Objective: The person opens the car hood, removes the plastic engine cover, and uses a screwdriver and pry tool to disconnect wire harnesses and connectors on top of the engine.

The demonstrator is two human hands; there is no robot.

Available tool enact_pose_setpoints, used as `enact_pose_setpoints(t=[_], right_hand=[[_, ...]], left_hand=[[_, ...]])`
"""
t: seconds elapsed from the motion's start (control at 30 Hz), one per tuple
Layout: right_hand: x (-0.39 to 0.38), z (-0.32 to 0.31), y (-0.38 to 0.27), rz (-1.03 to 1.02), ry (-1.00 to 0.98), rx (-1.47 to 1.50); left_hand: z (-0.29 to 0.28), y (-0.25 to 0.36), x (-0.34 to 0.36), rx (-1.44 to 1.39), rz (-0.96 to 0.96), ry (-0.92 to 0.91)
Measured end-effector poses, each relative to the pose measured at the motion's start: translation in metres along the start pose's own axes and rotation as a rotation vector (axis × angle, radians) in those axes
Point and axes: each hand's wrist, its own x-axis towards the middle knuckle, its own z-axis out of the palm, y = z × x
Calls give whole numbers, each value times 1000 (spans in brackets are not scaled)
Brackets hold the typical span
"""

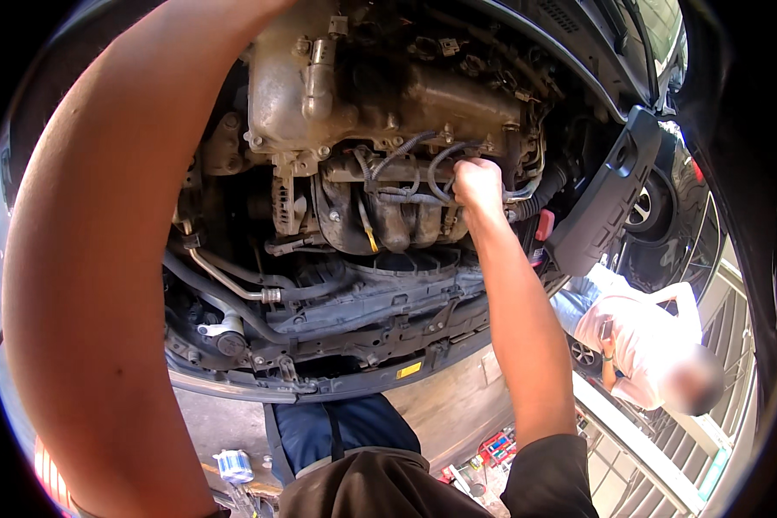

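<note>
My right hand (478, 183) reaches into the engine bay at the right end of the intake side. Its fingers are closed beside the corrugated wiring harness (397, 198); what they grip is hidden behind them. Just above runs the lower edge of the metal engine cover (276, 104), with a metal rail (345, 169) below it. A yellow-tipped dipstick (371, 239) hangs in front of the intake manifold (394, 226). My left forearm (86, 259) crosses the whole left side and passes out at the top, so the left hand does not show.
The radiator support (388, 332) spans the car's front. A loose black plastic panel (609, 198) stands at the right fender. Beyond it is a person (639, 332) in a light shirt. A blue-white container (234, 465) and a red toolbox (497, 447) sit on the ground.
</note>
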Motion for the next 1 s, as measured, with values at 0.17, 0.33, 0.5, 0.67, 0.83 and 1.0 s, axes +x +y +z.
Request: enact_pose_setpoints(t=[0.17,0.33,0.5,0.67,0.83,1.0], right_hand=[[-18,4,-3,-229,176,-387],[-25,19,-3,-311,366,-497],[-26,22,-15,-306,366,-663],[-26,18,-21,-278,330,-668],[-38,19,-29,-171,354,-583],[-25,25,-23,-209,393,-528]], left_hand=[[-15,8,1,-34,-39,-98],[-14,4,0,-45,-35,-85],[-16,10,-2,-11,-39,-51],[-12,4,4,-31,-50,-105],[-9,4,7,-27,-25,-82],[-3,2,9,20,-4,-58]])
